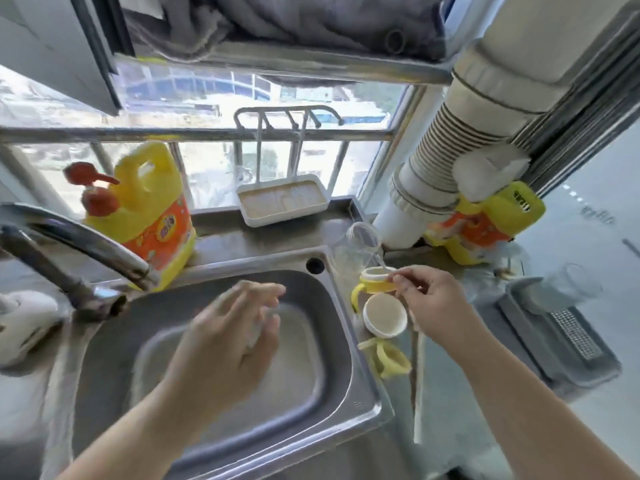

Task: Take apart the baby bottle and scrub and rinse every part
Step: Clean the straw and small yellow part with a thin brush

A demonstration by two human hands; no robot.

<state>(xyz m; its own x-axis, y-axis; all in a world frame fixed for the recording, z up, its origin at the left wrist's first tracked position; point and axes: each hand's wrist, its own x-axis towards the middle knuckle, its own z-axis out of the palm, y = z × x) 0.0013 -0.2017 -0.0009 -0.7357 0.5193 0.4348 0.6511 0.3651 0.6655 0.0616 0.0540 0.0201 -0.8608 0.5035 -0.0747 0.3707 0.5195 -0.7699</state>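
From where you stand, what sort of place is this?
Most likely a home kitchen sink by a window: a steel sink with a tap, and a yellow pump jug of dish soap beside it.

The rectangular stainless-steel sink basin (360, 386) has a brushed, dull sheen, while the curved chrome tap (86, 244) beside it is glossy and mirror-bright. The clear bottle body (356, 247) looks like smooth transparent plastic, and the yellow ring collar (375, 284), white round cap (384, 315) and yellow detergent jug (149, 206) are glossy plastic. Overhead, grey cloth (277, 22) hangs soft and matt, and the bench (249, 237) is dull metal.
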